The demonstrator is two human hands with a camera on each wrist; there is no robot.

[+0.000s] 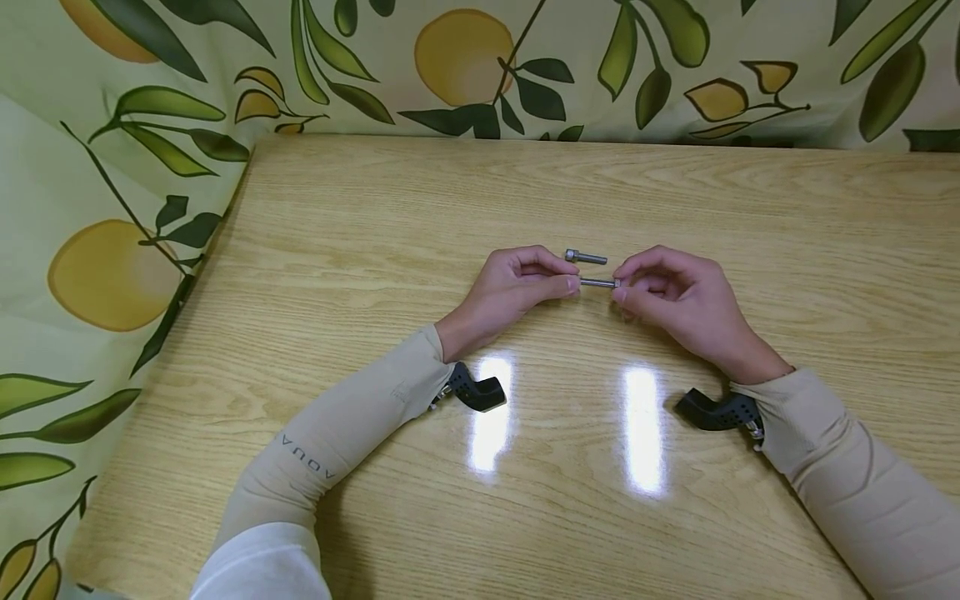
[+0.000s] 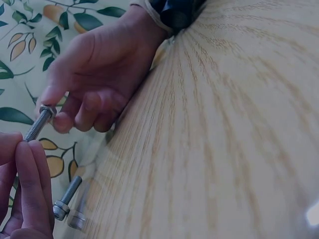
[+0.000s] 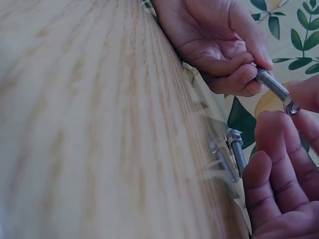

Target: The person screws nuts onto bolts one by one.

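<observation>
Over the middle of the table, my left hand (image 1: 517, 283) pinches a metal bolt (image 1: 597, 283) between thumb and fingers, its head end hidden at the fingertips in the head view. The shank points to the right, roughly level. At its far end sits a hex nut (image 3: 291, 107), which my right hand (image 1: 686, 300) pinches with thumb and forefinger. The left wrist view shows the same nut (image 2: 48, 110) at the right fingertips. Just behind the hands, a second bolt (image 1: 587, 257) lies on the table, with a nut close to its head.
The wood-grain table (image 1: 337, 217) has two bright light reflections in front of the hands. A fruit-patterned cloth (image 1: 360, 67) hangs along the back and left edges. Black curved mounts (image 1: 480, 390) stick out from both sleeves at the wrists.
</observation>
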